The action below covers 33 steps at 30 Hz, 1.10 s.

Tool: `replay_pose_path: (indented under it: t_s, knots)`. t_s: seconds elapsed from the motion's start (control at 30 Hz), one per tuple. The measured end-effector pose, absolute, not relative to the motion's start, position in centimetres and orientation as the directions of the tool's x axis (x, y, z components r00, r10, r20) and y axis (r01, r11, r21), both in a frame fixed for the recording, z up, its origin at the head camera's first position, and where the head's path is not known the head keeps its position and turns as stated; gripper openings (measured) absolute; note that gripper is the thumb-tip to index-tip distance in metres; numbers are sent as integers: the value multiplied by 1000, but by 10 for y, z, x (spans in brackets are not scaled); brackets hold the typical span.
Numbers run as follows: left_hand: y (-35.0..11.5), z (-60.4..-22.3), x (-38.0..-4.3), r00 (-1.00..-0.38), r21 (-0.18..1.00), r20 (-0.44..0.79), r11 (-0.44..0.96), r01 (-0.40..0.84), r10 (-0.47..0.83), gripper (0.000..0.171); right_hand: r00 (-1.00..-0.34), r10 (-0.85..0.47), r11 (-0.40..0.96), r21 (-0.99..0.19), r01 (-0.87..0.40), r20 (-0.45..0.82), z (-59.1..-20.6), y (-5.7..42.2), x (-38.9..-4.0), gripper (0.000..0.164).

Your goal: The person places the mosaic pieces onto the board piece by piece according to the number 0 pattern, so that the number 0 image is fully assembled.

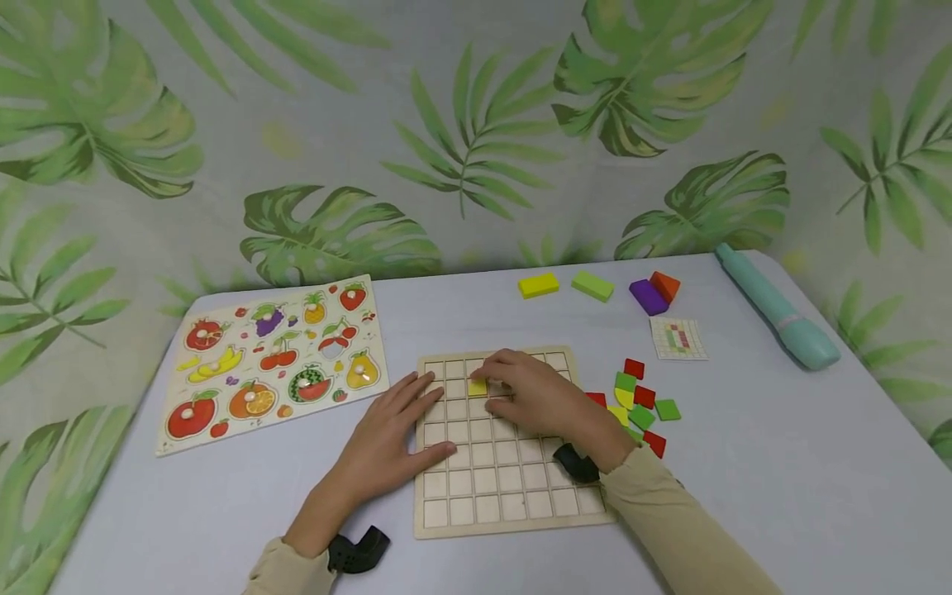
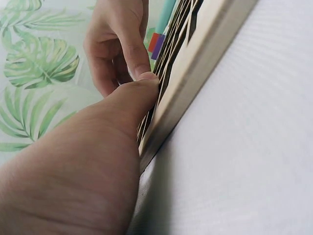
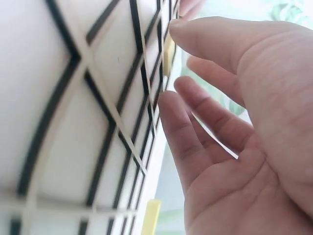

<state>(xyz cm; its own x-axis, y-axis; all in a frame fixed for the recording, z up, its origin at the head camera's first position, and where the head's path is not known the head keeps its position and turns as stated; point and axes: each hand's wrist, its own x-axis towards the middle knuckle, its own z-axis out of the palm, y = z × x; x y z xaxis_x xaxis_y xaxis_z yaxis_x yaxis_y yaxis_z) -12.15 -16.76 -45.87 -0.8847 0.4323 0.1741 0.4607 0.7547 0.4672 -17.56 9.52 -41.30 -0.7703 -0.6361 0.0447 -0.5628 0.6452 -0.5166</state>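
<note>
On the desk (image 1: 788,463), your left grip (image 1: 387,436) rests, released, on the left edge of the grid board (image 1: 507,454). Your right grip (image 1: 531,393), also released, touches the yellow tile (image 1: 477,389) near the board's far edge.

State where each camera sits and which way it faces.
Head: on the head, facing forward and down at the wooden grid board; left hand, right hand and beige sleeves show.
Left wrist: on that wrist, looking along the board's edge; both hands show.
Right wrist: on that wrist, looking across the board; mainly the right hand shows.
Shared by head and left wrist: the board, both hands, the purple block.
</note>
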Motion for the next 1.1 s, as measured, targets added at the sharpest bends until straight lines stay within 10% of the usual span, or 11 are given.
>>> replay_pose_path:
  t_s: [1.1]
  knots:
    - [-168,-455,-121,-885,466,162,757,458,436,79,-877,-480,727,-564,-391,-10,-381,235,-190,40]
